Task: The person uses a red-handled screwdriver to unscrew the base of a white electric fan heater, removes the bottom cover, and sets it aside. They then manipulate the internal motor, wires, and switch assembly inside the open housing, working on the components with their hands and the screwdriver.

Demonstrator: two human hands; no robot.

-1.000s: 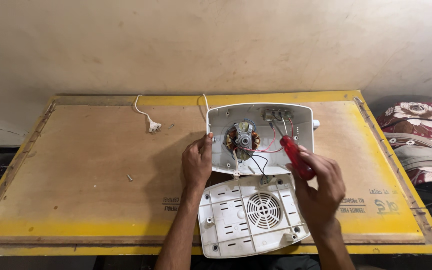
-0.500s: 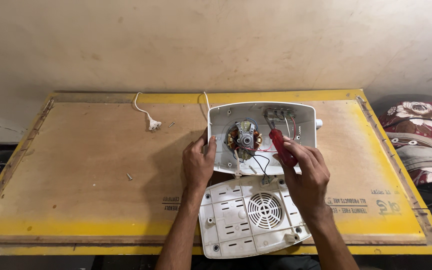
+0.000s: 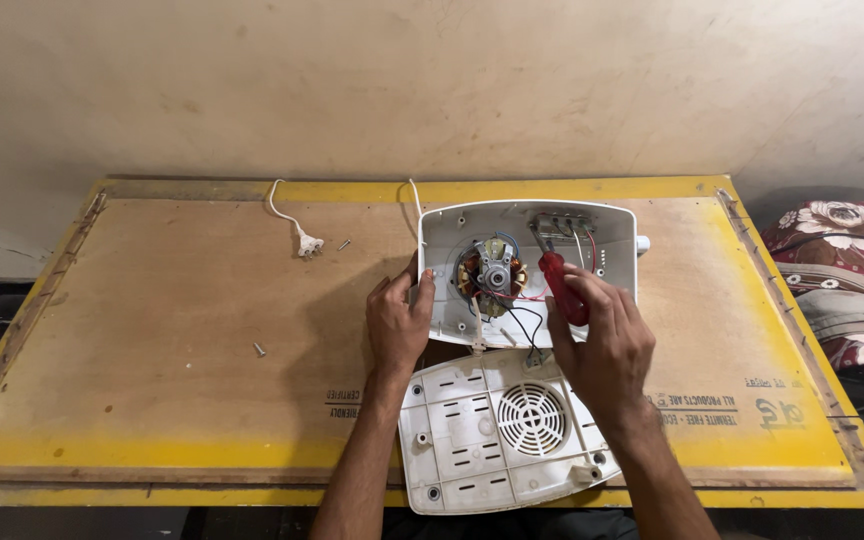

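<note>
An opened white appliance housing [image 3: 612, 240] lies on the wooden table, with a copper-wound motor [image 3: 492, 270] and red and black wires inside. My left hand [image 3: 399, 322] grips the housing's left edge. My right hand [image 3: 602, 340] holds a red-handled screwdriver [image 3: 560, 285], its tip pointing up into the switch block at the top of the housing. The detached white base cover [image 3: 497, 430] with a round vent grille lies just below, towards me.
A white power cord with plug [image 3: 304, 240] trails across the table's back left. Two loose screws [image 3: 260, 350] [image 3: 343, 244] lie on the board. The table [image 3: 152, 330] has a yellow border; folded floral bedding [image 3: 842, 270] sits off its right side.
My right hand has moved left and up with the screwdriver, from the housing's right edge to its inside near the switch block. The left hand stays on the housing.
</note>
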